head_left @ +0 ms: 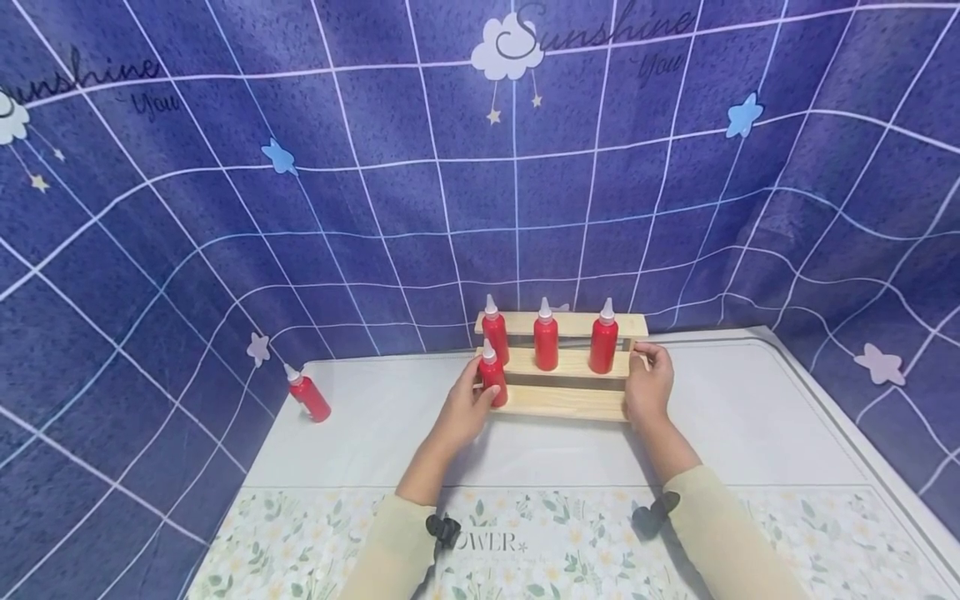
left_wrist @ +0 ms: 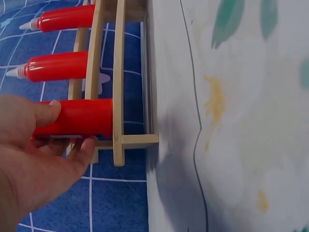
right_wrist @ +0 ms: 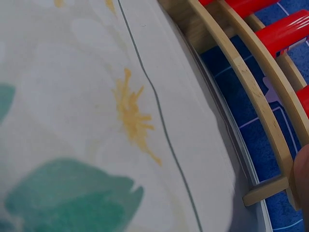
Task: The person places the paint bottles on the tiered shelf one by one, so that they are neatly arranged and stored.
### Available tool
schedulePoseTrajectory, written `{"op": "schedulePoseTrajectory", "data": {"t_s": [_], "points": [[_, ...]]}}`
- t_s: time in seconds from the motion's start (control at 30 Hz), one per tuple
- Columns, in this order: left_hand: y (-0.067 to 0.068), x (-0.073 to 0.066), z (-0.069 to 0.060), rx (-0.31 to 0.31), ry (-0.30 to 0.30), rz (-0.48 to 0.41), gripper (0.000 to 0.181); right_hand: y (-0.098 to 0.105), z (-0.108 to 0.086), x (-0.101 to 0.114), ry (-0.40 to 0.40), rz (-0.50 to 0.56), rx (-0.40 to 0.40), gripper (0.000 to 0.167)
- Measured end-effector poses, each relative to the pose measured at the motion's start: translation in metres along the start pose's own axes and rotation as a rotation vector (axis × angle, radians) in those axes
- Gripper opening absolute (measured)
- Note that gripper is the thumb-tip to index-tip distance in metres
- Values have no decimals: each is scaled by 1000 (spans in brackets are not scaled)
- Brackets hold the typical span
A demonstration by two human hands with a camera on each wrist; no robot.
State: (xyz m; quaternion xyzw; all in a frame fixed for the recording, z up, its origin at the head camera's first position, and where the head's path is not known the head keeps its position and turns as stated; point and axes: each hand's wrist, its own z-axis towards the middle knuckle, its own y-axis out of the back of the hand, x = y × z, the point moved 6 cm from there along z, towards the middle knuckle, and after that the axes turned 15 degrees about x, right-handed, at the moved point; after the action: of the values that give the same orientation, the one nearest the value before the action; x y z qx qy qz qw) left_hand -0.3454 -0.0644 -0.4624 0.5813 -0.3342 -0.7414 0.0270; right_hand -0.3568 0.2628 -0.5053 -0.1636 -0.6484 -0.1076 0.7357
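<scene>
A tiered wooden rack stands at the back of the table. My left hand grips a red squeeze bottle with a white nozzle, upright at the left end of the lowest tier. In the left wrist view thumb and fingers of that hand wrap the bottle, its base against the front slat. Three more red bottles stand on the tier behind. My right hand holds the rack's right end; in the right wrist view only a bit of a finger shows beside the slats.
Another red bottle stands by itself at the table's left back edge. A floral mat covers the front of the white table. Blue curtain with a white grid hangs behind and at both sides.
</scene>
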Motion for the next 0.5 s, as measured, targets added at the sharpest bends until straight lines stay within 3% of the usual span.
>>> {"op": "schedulePoseTrajectory", "data": {"t_s": [0.27, 0.5], "points": [[-1, 1, 1, -30, -2, 17, 64, 0, -1, 0, -1, -9, -7, 18], [0, 1, 3, -21, -11, -17, 57, -1, 1, -2, -18, -11, -3, 18]]}}
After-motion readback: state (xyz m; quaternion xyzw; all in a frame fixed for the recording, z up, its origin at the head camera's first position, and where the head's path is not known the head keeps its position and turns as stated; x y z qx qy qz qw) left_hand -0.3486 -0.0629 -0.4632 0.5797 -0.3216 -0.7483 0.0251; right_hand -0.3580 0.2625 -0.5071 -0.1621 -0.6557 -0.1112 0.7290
